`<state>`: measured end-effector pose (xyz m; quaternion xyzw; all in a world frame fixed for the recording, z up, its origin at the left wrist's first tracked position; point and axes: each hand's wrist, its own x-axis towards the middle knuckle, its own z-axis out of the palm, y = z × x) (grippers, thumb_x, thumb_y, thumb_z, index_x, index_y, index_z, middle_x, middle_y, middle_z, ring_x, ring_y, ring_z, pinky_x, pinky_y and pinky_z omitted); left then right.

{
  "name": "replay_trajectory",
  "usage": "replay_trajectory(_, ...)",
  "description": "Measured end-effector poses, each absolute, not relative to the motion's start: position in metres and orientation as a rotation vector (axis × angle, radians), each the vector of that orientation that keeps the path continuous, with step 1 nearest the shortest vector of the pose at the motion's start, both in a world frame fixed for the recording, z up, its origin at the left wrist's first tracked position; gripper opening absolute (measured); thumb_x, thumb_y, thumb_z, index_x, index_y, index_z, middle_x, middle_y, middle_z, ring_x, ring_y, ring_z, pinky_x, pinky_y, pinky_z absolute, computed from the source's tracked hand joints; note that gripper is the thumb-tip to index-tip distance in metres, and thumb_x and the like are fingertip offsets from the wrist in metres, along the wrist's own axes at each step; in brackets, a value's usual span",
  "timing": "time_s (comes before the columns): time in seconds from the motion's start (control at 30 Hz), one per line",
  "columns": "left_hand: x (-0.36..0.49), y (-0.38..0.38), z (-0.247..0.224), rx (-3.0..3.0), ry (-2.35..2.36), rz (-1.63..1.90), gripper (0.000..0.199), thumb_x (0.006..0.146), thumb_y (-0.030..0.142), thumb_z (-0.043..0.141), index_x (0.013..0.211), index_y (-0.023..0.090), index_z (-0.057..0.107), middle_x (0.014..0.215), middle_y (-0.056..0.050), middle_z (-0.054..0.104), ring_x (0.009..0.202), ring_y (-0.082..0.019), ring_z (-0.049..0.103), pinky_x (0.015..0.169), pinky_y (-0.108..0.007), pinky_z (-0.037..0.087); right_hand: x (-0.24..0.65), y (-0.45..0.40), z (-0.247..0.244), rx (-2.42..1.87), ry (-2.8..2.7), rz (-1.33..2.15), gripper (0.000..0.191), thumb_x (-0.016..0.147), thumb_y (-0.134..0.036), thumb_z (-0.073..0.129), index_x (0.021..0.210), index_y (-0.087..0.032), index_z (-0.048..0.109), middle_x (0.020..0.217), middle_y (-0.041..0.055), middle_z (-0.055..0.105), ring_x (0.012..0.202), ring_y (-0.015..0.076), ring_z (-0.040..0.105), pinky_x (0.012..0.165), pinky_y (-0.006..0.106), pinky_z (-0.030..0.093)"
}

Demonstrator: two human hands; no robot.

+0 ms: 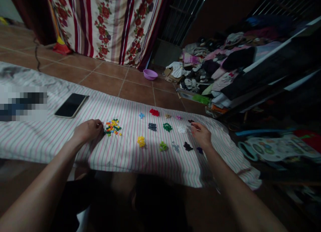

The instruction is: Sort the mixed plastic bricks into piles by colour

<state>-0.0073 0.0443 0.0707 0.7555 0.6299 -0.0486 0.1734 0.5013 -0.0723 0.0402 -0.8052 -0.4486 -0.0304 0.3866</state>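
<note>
On a striped cloth (120,158), my left hand (89,130) rests with curled fingers at the left side of a mixed pile of small coloured pieces (113,126). My right hand (201,134) is at the right end of the sorted piles, fingers pinched beside a small dark pile (191,121); what they hold is too small to make out. Between the hands lie separate piles: red (154,112), light blue (141,115), grey (152,126), dark green (167,127), white (181,129), yellow (141,141), lime green (163,146) and black (187,146).
A phone (71,105) lies on the cloth at the left. Beyond the cloth's far edge, a purple basin (150,74) stands on the tiled floor. Heaped clothes (213,61) fill the back right, and a patterned plastic item (278,147) is at the right.
</note>
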Motion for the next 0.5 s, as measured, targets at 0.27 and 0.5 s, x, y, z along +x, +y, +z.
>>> replay_trajectory(0.27,-0.013,0.046,0.067,2.175,1.740,-0.116,0.044,0.089,0.034,0.031,0.115,0.021,0.064,0.117,-0.014,0.067,0.103,-0.028,0.065,0.080,-0.036,0.048,0.388,-0.032,0.057,-1.773,-1.590,0.089,0.022,0.080,-0.032,0.055,0.089,-0.021,0.071,0.089,0.0063,0.068,0.085,0.0200,0.063,0.077,0.032,0.050)
replay_trajectory(0.5,-0.018,0.046,0.064,2.212,1.723,-0.048,0.041,0.089,0.032,0.032,0.109,0.020,0.066,0.112,-0.012,0.069,0.101,-0.024,0.065,0.079,-0.032,0.047,0.294,-0.014,0.051,-1.522,-1.883,0.324,0.020,0.083,-0.022,0.053,0.091,-0.022,0.071,0.088,0.0041,0.066,0.083,0.0166,0.062,0.074,0.028,0.048)
